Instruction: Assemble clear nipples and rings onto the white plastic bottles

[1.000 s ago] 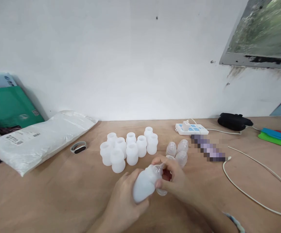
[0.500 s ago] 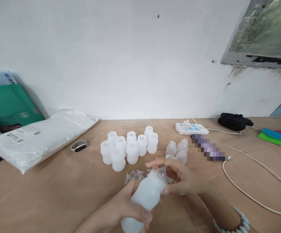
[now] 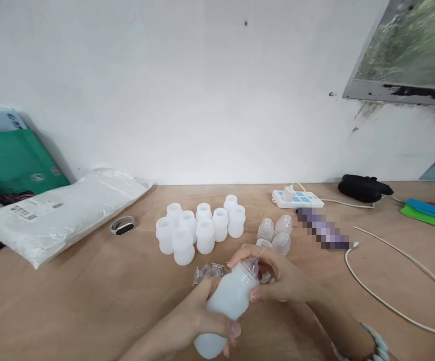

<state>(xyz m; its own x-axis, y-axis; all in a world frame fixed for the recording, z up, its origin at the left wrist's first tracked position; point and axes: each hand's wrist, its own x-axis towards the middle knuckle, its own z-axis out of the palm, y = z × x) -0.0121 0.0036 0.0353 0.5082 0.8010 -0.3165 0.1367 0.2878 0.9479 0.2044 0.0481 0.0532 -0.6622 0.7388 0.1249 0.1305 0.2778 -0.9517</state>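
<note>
My left hand (image 3: 198, 321) is wrapped round a translucent white silicone bottle (image 3: 225, 306), held tilted with its neck pointing up and to the right. At that neck, the fingers of my right hand (image 3: 281, 278) pinch a small clear nozzle piece (image 3: 254, 264). Several clear small parts (image 3: 208, 272) lie on the table just behind my left hand. Farther back stands a cluster of several upright white bottles (image 3: 198, 228). A few clear domed caps (image 3: 275, 233) sit right of them.
A white plastic bag (image 3: 59, 213) and a wristband (image 3: 122, 226) lie at left on the wooden table (image 3: 70, 301), with green folders (image 3: 10, 163) behind. A power strip (image 3: 296, 199), black object (image 3: 364, 188), white cable (image 3: 390, 296) and coloured sheets (image 3: 428, 210) occupy the right.
The bottle has tilted from lying sideways to neck-up, with my left hand lower on its body. My right hand stays at the neck. Clear parts behind it have come into view.
</note>
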